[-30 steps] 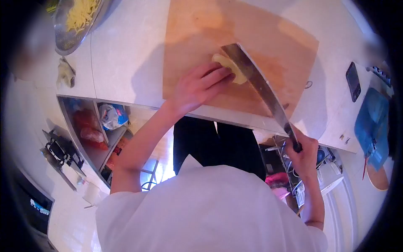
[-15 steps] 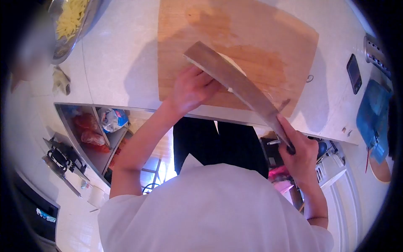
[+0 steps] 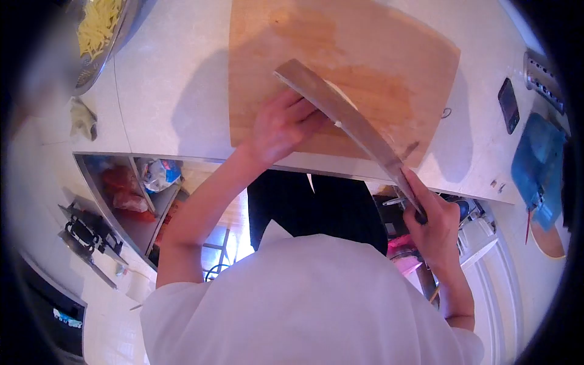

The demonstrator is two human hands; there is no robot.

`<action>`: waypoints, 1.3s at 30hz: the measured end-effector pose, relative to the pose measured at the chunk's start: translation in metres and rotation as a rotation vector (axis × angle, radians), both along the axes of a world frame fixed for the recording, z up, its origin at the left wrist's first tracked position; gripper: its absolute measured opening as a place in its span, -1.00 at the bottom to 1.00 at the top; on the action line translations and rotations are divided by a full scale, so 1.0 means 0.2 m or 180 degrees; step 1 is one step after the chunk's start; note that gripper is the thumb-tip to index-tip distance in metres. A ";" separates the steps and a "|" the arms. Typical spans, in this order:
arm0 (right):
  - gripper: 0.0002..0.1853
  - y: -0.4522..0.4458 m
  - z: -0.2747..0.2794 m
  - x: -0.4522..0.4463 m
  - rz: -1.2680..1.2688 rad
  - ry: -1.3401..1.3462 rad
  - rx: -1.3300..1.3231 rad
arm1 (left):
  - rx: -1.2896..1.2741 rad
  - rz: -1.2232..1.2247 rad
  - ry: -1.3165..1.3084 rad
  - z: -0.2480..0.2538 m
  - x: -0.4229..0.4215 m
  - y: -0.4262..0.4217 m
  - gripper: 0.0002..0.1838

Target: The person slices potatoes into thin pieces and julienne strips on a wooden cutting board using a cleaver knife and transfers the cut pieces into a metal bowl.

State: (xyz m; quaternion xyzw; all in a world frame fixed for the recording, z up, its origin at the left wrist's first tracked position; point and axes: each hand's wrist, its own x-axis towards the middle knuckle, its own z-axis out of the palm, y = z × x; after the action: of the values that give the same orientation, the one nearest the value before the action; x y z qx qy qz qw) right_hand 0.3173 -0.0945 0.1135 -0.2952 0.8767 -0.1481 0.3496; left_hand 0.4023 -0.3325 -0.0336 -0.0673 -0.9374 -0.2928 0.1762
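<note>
My right hand (image 3: 433,224) is wrapped round the dark handle of a long, wide knife (image 3: 350,121). Its blade slants up and left over the wooden cutting board (image 3: 365,42). Beside the blade, my left hand (image 3: 283,126) has its fingers bent on a pale yellow piece (image 3: 342,93). Most of that piece is hidden behind the blade, and so are my left fingertips. A small pale bit sticks to the blade's lower edge.
A metal bowl (image 3: 91,78) with yellow shreds (image 3: 99,27) stands at the upper left, above a crumpled cloth (image 3: 83,118). To the right are a phone (image 3: 508,106), a grater (image 3: 543,82) and a blue item (image 3: 536,164). Open shelves (image 3: 131,207) lie below the counter.
The knife's blade has swung left and now covers most of the pale piece, close to my left fingers. My left hand has shifted slightly left and stays bent.
</note>
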 end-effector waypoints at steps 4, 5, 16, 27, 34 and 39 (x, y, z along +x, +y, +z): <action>-0.27 -0.02 0.01 0.01 -0.0006 0.0073 -0.0062 | 0.0260 0.0084 -0.0016 -0.01 0.00 0.01 -0.75; -0.28 -0.03 0.00 0.01 0.0010 0.0063 -0.0016 | 0.0130 0.0043 -0.0007 -0.01 0.01 0.01 -0.75; -0.28 -0.11 -0.06 -0.04 -0.0065 0.0045 -0.0253 | -0.0219 -0.0086 0.0146 0.00 -0.01 -0.01 -0.77; -0.29 -0.13 -0.14 0.00 -0.0102 0.0086 -0.0252 | -0.0141 0.0000 0.0003 -0.03 0.01 -0.01 -0.79; -0.29 -0.14 -0.12 -0.02 -0.0300 0.0060 -0.0460 | -0.0220 -0.0092 0.0119 0.02 -0.03 -0.01 -0.80; -0.28 -0.09 -0.04 0.00 -0.0089 0.0024 -0.0094 | 0.0064 0.0068 0.0059 -0.03 0.01 -0.01 -0.79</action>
State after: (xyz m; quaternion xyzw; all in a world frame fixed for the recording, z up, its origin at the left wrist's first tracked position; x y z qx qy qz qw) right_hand 0.3167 -0.1122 0.1061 -0.2886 0.8798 -0.1648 0.3398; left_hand 0.4039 -0.3337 -0.0396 -0.0582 -0.9334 -0.2997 0.1886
